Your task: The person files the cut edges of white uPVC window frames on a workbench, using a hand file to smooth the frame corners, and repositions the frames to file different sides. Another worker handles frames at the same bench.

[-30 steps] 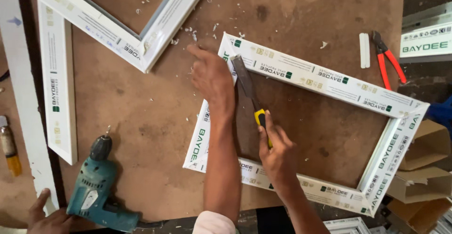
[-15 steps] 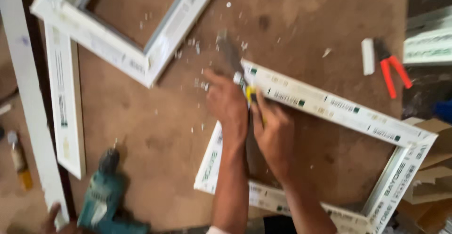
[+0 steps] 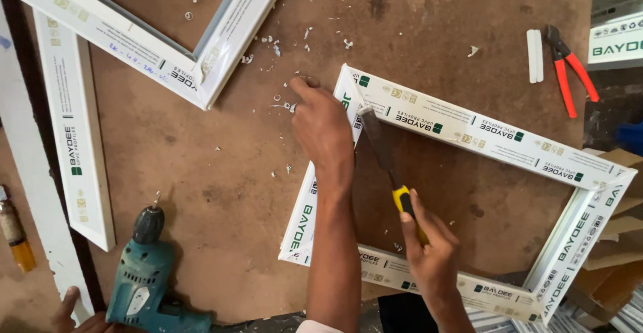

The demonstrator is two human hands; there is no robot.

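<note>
The white window frame (image 3: pixel 469 128) is laid flat on the brown workbench (image 3: pixel 201 165), its upper-left corner being the part worked on. That corner is pressed down by the left hand (image 3: pixel 323 126), fingers spread over the profile, nothing being enclosed by them. A chisel (image 3: pixel 387 165) is held in the right hand (image 3: pixel 432 256), the fingers being closed around its yellow-and-black handle (the grip is firm and full). From the grip, the blade is directed up and to the left, and its tip is set against the inner edge of the frame corner, just beside the left hand. White shavings (image 3: pixel 281 102) are scattered beyond the blade tip, above and left of the corner. Down and well to the left of the grip, a teal power drill (image 3: pixel 147 276) is lying on the bench. A second white frame (image 3: pixel 154 45) is placed further up and left. Red-handled pliers (image 3: pixel 569 72) are seen up and to the right of the grip, well apart from both hands.
</note>
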